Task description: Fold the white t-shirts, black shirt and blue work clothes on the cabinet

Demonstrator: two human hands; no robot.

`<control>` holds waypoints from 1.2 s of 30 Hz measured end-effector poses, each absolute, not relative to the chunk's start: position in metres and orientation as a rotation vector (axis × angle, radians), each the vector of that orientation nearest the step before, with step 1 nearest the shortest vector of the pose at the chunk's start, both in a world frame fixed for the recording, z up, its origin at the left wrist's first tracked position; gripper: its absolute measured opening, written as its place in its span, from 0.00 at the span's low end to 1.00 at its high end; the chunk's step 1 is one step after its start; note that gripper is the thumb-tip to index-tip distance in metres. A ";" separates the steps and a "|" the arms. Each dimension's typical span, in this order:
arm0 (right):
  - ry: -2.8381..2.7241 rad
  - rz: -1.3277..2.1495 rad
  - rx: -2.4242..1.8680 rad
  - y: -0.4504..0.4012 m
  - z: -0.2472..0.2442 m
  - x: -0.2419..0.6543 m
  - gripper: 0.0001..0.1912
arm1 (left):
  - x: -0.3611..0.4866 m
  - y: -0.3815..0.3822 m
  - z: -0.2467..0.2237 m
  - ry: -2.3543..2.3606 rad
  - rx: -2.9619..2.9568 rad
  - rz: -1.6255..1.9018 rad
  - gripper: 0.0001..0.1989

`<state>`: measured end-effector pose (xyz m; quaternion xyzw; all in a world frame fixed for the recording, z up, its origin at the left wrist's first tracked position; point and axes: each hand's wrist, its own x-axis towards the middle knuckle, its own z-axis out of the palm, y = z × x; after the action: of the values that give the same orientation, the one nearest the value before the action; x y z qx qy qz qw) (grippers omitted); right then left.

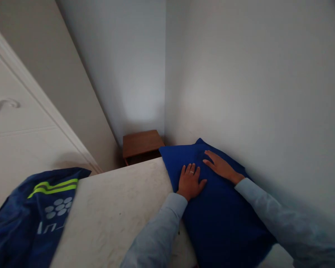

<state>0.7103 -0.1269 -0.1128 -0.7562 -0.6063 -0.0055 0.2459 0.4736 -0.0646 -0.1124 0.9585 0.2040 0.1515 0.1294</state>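
Observation:
A bright blue cloth (pixel 217 216) lies spread along the right side of the pale tabletop (pixel 123 208), up against the wall. My left hand (pixel 190 182), with a ring on one finger, rests flat on the cloth near its left edge, fingers apart. Farther right, my right hand (pixel 220 165) is over the cloth with fingers stretched out and thumb apart; whether its palm presses on the fabric I cannot tell. Neither hand grips anything. The cloth's far corners reach the table's back edge.
A dark blue garment (pixel 53 216) with yellow-green stripes and white print drapes over the table's left side. Behind the table stands a low brown wooden stand (pixel 142 143) in the corner. A white cabinet (pixel 22 111) rises at left; a grey wall (pixel 254 82) bounds the right.

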 end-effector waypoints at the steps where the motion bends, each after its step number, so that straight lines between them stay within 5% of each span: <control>1: -1.630 -0.043 -2.083 -0.146 -0.115 0.711 0.34 | 0.474 -0.064 -0.112 0.593 2.786 0.440 0.35; 14: -1.361 0.002 -2.160 -0.208 -0.113 0.724 0.29 | 0.464 -0.080 -0.096 0.686 2.834 0.294 0.30; 26: -1.420 -0.010 -2.292 -0.208 -0.135 0.731 0.28 | 0.374 -0.253 -0.143 0.217 3.073 0.589 0.32; 36: -2.121 -0.115 -1.943 -0.147 -0.103 0.576 0.34 | 0.366 -0.276 -0.168 0.284 3.156 0.710 0.24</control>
<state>0.5759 -0.1470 -0.1032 -0.6691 -0.7304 -0.0397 0.1313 0.3663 -0.2755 -0.1683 0.9705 0.0874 0.2184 -0.0529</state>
